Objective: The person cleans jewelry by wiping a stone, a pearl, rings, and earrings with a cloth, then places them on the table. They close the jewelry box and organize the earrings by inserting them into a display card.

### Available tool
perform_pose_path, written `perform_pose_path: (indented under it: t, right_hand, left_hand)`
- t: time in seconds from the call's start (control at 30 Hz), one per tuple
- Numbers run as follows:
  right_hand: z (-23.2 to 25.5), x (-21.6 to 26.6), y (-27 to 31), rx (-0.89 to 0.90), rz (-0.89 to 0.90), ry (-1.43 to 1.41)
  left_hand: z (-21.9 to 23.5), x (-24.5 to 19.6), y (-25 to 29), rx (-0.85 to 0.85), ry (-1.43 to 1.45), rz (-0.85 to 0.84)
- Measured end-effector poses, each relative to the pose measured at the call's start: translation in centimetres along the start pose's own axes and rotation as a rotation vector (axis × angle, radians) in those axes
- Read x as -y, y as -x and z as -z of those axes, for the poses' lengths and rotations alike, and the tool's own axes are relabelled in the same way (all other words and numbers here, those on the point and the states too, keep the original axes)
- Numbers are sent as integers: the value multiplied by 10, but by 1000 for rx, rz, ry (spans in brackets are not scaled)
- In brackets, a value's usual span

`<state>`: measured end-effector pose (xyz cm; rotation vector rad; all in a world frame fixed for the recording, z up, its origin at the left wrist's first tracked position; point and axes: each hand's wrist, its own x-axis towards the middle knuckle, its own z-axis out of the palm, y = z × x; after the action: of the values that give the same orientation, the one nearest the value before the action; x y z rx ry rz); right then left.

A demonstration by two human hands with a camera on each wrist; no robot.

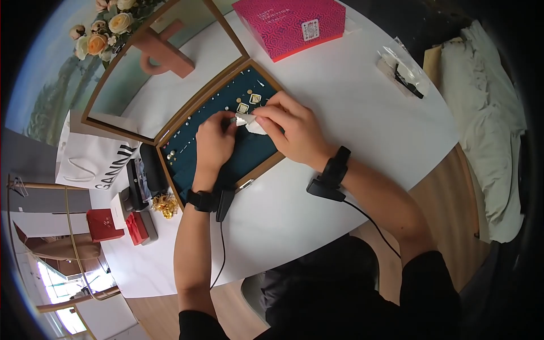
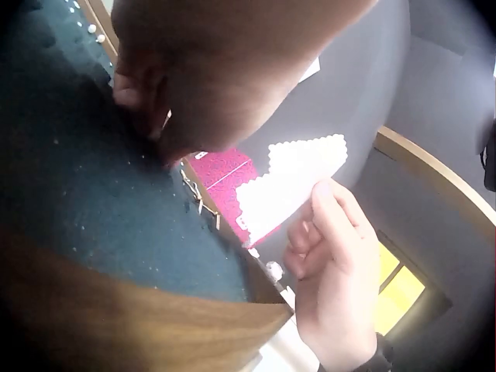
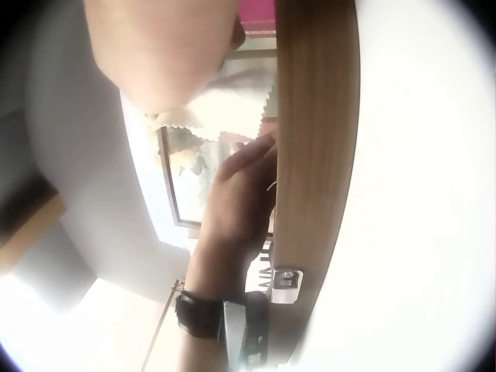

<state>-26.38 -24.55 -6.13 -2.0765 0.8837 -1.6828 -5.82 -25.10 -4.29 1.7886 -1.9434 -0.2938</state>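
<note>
My right hand [image 1: 299, 129] pinches a white cloth [image 1: 256, 126] with a scalloped edge, above the dark green lining of an open wooden jewellery box [image 1: 263, 166]. The cloth spreads out bright from its fingers in the left wrist view. Close to the cloth, my left hand [image 1: 214, 140] has thumb and fingers drawn together over the lining. A small pale piece of jewellery [image 2: 167, 120] shows between them, mostly hidden by the fingers. Two square earrings [image 1: 242, 108] lie just beyond the hands, with small studs and pearls along the box's left part.
The glass lid [image 1: 122, 131] stands raised at the back. A pink box [image 1: 292, 25] sits behind, and a clear plastic bag [image 1: 403, 71] lies at right. To the left are a white paper bag [image 1: 90, 156], red boxes [image 1: 105, 225] and a gold bow [image 1: 165, 206].
</note>
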Motion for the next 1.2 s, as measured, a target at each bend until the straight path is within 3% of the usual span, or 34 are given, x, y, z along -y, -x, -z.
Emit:
perform_pose_path:
  t: [0.17,0.23,0.3,0.47,0.53,0.67,0.77,0.9,1.13,1.2]
  right_hand:
    - [-1,-3,2,14,-22,-1]
    - [0,-3,3,37,-39,8]
    - [0,-2,3,64,-118,31]
    - [-1,0,1,88,-78,49]
    - [-4,4,2,102,-33,61]
    - [-11,22,-4,118,-107,107]
    - [-34,34,3,201,-171,-70]
    - [-60,43,8,321,-10,15]
    - [-56,36,16,303,-147,-148]
    - [-54,43,15,378,-267,-185]
  left_hand:
    - [-6,14,0,-167,155,41]
    - [-1,20,1,-94,614,222]
    - [9,13,22,-60,734,242]
    - [23,29,75,149,1000,228]
    - [25,38,82,154,1038,244]
    - [23,38,81,202,1160,211]
    - [26,40,82,274,1208,210]
    - [21,44,83,262,1213,161]
    - [23,43,84,240,1245,198]
    - [20,49,85,242,1219,99]
